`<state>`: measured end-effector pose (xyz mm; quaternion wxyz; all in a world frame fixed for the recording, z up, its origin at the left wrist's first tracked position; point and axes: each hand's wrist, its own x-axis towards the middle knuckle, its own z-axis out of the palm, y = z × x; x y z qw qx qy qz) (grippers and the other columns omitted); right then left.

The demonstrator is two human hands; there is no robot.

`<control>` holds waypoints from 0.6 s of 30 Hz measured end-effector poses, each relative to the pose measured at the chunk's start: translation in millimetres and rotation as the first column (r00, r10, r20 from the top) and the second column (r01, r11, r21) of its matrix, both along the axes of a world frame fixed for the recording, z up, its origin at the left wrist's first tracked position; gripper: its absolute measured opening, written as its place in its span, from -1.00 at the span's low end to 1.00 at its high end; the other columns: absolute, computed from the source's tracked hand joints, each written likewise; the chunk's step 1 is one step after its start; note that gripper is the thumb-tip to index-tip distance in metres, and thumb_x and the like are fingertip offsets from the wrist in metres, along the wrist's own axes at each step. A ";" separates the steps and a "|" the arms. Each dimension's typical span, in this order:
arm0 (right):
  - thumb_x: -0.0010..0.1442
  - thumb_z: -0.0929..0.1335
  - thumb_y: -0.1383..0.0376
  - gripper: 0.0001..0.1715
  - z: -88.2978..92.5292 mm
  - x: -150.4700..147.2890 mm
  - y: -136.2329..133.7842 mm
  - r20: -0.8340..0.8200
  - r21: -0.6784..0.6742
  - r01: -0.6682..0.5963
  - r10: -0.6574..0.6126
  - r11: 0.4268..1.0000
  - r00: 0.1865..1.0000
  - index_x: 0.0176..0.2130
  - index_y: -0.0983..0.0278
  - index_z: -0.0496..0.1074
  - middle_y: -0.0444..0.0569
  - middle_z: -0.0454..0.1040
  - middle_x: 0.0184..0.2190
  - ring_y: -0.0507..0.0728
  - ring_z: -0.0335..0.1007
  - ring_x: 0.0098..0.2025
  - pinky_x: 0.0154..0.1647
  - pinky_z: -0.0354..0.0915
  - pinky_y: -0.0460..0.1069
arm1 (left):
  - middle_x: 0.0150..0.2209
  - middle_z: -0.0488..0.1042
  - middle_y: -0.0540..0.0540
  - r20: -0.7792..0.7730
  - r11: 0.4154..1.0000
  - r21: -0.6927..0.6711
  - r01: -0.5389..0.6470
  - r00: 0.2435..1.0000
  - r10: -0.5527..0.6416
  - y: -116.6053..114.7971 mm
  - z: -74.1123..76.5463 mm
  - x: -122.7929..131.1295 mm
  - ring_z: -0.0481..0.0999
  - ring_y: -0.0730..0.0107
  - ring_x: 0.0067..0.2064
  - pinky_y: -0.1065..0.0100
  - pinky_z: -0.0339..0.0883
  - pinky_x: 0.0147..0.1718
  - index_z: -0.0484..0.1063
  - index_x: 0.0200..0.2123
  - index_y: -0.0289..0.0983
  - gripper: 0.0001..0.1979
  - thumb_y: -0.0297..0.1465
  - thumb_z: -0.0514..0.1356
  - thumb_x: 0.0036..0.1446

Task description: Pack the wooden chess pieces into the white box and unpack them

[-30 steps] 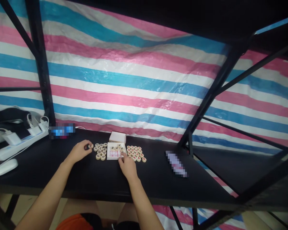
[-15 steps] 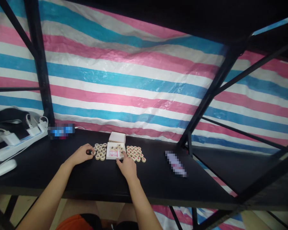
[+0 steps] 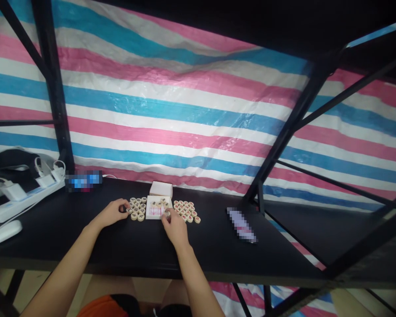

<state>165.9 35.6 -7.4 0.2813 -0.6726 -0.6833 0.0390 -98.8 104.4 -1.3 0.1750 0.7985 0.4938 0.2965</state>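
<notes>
My left hand (image 3: 114, 212) rests on the black tabletop with its fingers curved and apart. Its thumb and index tips reach the edge of a cluster of Chinese chess pieces (image 3: 137, 206) with dark characters. My right hand (image 3: 176, 226) pinches a single round chess piece (image 3: 167, 213) between thumb and finger, over the right front corner of the small white box (image 3: 149, 215). Inside the box lie a few other pieces and something with a pink-and-white print. Right of the box sits a cluster of red-character pieces (image 3: 185, 206), partly covered by my right hand.
The box's white lid (image 3: 161, 189) stands behind it. A blurred-out phone-like object (image 3: 241, 225) lies on the right of the table (image 3: 211, 259). A power strip (image 3: 29, 200) with plugs, a white device (image 3: 7, 231) and another blurred object (image 3: 83, 181) are on the left. Black frame posts surround the table.
My right thumb and finger have closed together on a piece at the box's front right corner. My left hand has barely moved.
</notes>
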 end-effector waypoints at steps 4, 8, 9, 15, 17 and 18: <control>0.23 0.21 0.20 -0.55 -1.9 -1.8 -0.3 0.025 0.104 -0.018 0.016 0.994 1.000 0.10 0.19 0.27 0.08 0.29 0.05 0.15 0.40 -0.14 -0.21 0.28 -0.03 | -0.41 0.38 0.02 0.022 0.996 0.069 -0.052 0.998 0.051 -1.7 4.3 1.4 0.39 0.38 -0.43 0.38 0.27 -0.35 0.44 -0.31 -0.25 -0.77 -0.32 0.11 -0.06; 0.23 0.21 0.05 -0.47 -2.5 -5.4 -1.3 0.120 -0.004 -0.020 0.020 1.000 0.993 0.15 0.12 0.22 0.10 0.19 0.16 0.21 0.39 -0.08 -0.17 0.29 0.05 | -0.37 0.37 0.00 0.035 0.990 0.116 -0.080 0.996 0.077 -0.5 4.7 2.4 0.38 0.39 -0.43 0.37 0.28 -0.35 0.43 -0.28 -0.26 -0.75 -0.34 0.07 -0.03; 0.24 0.19 0.02 -0.46 -1.9 -6.4 -1.6 0.136 -0.026 -0.012 0.015 1.000 0.991 0.15 0.11 0.22 0.12 0.18 0.17 0.23 0.39 -0.07 -0.16 0.28 0.06 | -0.37 0.37 0.00 0.035 0.990 0.117 -0.076 0.997 0.072 0.2 4.1 2.6 0.38 0.39 -0.43 0.37 0.28 -0.35 0.43 -0.28 -0.25 -0.75 -0.33 0.07 -0.02; 0.26 0.15 -0.02 -0.48 1.5 -11.5 -3.2 0.204 -0.097 0.008 0.012 0.995 0.979 0.10 0.10 0.29 0.15 0.22 0.15 0.24 0.42 -0.12 -0.18 0.28 0.07 | -0.36 0.37 -0.02 0.032 0.993 0.107 -0.049 0.998 0.046 2.8 1.8 2.8 0.39 0.38 -0.42 0.36 0.27 -0.35 0.43 -0.30 -0.25 -0.78 -0.32 0.07 0.01; 0.27 0.14 -0.02 -0.50 1.0 -12.1 -3.8 0.216 -0.098 -0.001 0.022 0.995 0.976 0.08 0.10 0.31 0.14 0.24 0.13 0.22 0.44 -0.15 -0.21 0.28 0.06 | -0.36 0.37 -0.01 0.034 0.991 0.118 -0.064 0.998 0.060 2.4 1.6 3.0 0.39 0.38 -0.42 0.36 0.27 -0.36 0.43 -0.30 -0.25 -0.78 -0.32 0.07 0.02; 0.27 0.13 -0.01 -0.51 0.5 -12.0 -4.1 0.217 -0.095 -0.005 0.026 0.995 0.976 0.07 0.10 0.32 0.13 0.26 0.11 0.21 0.44 -0.16 -0.22 0.29 0.05 | -0.37 0.37 -0.01 0.034 0.990 0.124 -0.072 0.997 0.069 1.9 1.5 3.5 0.39 0.38 -0.42 0.36 0.26 -0.37 0.43 -0.30 -0.24 -0.79 -0.32 0.07 0.02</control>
